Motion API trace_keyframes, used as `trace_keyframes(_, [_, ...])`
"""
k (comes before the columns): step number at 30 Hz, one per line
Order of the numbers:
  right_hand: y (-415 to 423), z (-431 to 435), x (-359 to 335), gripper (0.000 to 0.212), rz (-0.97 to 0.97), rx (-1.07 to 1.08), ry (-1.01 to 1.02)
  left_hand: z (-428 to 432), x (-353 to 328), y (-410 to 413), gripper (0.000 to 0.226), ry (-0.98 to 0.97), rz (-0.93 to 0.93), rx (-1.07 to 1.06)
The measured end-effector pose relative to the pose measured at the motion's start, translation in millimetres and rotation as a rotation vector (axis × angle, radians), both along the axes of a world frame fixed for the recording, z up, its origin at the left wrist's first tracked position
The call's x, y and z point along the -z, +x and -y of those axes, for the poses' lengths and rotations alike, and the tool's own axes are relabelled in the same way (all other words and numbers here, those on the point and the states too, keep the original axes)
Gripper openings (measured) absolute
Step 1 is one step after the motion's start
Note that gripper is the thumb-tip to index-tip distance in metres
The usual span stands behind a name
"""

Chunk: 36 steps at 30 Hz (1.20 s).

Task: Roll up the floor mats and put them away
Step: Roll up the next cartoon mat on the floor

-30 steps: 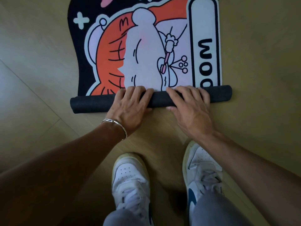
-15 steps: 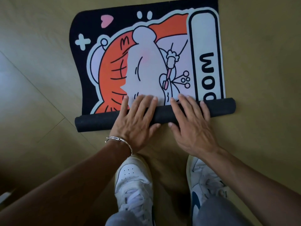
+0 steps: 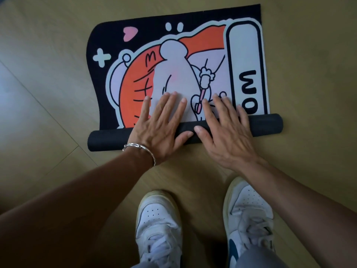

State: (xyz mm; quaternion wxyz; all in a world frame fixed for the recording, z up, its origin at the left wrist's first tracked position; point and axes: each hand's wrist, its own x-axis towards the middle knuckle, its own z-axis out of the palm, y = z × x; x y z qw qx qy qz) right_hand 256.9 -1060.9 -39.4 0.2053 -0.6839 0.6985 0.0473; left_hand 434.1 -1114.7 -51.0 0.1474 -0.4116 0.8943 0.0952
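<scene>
Rolling under way: my left hand [image 3: 161,125] and right hand [image 3: 225,130] press flat, fingers spread, on the dark roll [image 3: 264,125] at the near edge of the floor mat [image 3: 193,60], most of which I judge remains unrolled on the wooden floor [image 3: 48,55].

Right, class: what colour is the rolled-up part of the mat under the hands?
Plain dark charcoal, almost black, with no print, on the roll; the head view shows it.

- Left hand [image 3: 162,124] and right hand [image 3: 226,130] cover the roll's [image 3: 108,140] middle and part of the mat [image 3: 193,55] print.
- Lettering [image 3: 248,91] partly rolled under; word unreadable.
- Shoes [image 3: 158,225] cut off at near edge.
</scene>
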Motion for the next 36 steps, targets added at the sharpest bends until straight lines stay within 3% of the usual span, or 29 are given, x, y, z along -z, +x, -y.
trace_keyframes(7, [-4.2,33.5,-2.8,0.077,-0.032,-0.017,0.005,25.1,-6.5,-7.4,0.076,-0.082,0.042,-0.087])
trace_keyframes(18, [-8.5,72.0,1.2,0.066,-0.079,-0.02,0.09,49.7,-19.4,-17.8,0.075,0.013,0.044,-0.243])
trace_keyframes(23, [-6.3,66.9,0.9,0.067,-0.094,-0.024,0.08,18.0,-11.5,-3.1,0.079,0.054,0.019,-0.004])
trace_keyframes(28, [-2.4,48.9,-1.2,0.072,-0.046,-0.045,-0.069,16.8,-9.2,-2.1,0.083,0.08,0.093,0.045])
trace_keyframes(36, [-5.8,4.4,2.4,0.056,-0.037,-0.165,-0.207,-0.9,-2.5,2.0,0.067,0.013,0.023,0.038])
